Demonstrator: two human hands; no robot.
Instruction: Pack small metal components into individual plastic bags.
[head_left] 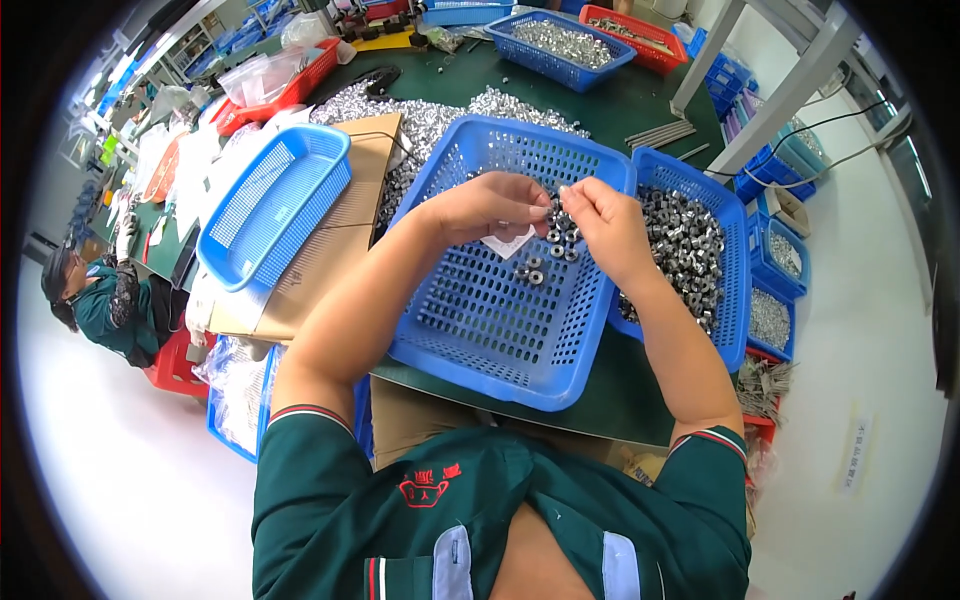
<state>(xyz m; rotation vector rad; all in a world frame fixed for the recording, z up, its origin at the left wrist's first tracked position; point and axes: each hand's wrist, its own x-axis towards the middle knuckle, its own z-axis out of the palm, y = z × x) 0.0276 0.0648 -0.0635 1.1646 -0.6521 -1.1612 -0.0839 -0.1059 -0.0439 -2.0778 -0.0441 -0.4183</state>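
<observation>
Both hands are raised over a large blue slotted basket (478, 345) on the bench in front of me. My left hand (490, 208) is closed in a pinch near the basket's middle. Just to its right, my right hand (608, 228) pinches too, its fingertips almost meeting the left ones. Whatever lies between the fingers is too small to make out. Below the hands, several small round metal parts with centre holes (535, 278) rest on the basket floor. A white paper slip (508, 244) lies partly under my left hand.
Against the large basket's right side stands a blue basket full of metal parts (683, 250). Left is an unfilled light-blue basket (270, 215) on cardboard (345, 230). Loose silvery parts (505, 103) are heaped behind. A metal post (790, 90) rises at right. A co-worker (105, 300) sits far left.
</observation>
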